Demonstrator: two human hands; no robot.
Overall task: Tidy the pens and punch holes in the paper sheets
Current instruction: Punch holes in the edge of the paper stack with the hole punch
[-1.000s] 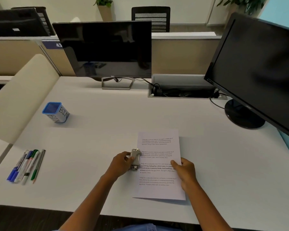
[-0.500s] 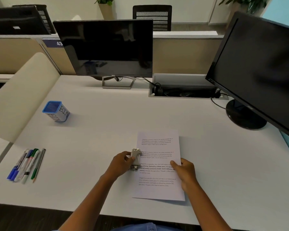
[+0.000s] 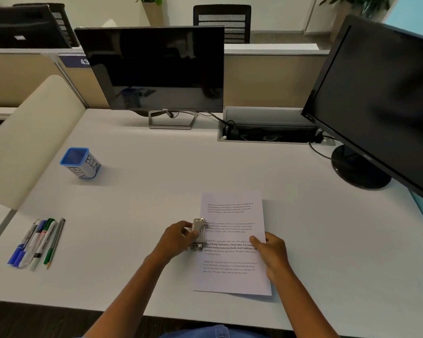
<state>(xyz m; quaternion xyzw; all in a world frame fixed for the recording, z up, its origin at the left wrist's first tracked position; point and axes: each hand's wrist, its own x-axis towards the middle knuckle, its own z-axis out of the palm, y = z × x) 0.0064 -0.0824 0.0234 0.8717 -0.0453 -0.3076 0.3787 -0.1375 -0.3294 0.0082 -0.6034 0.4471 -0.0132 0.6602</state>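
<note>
Printed paper sheets (image 3: 232,264) lie flat on the white desk (image 3: 156,191) in front of me. A small metal hole punch (image 3: 199,234) sits over the sheets' left edge, and my left hand (image 3: 175,240) grips it from the left side. My right hand (image 3: 272,252) holds the sheets at their right edge, thumb on top. Several pens (image 3: 37,242) lie side by side near the desk's left front corner. A blue pen holder (image 3: 80,162) labelled BIN stands upright further back on the left.
A black monitor (image 3: 154,69) stands at the back centre and a larger monitor (image 3: 381,101) at the right, its round base (image 3: 359,169) on the desk. An open cable tray (image 3: 271,132) lies between them. A beige divider (image 3: 27,140) borders the left side.
Both hands, the punch and the sheets stay in the same place; only the camera shifts slightly.
</note>
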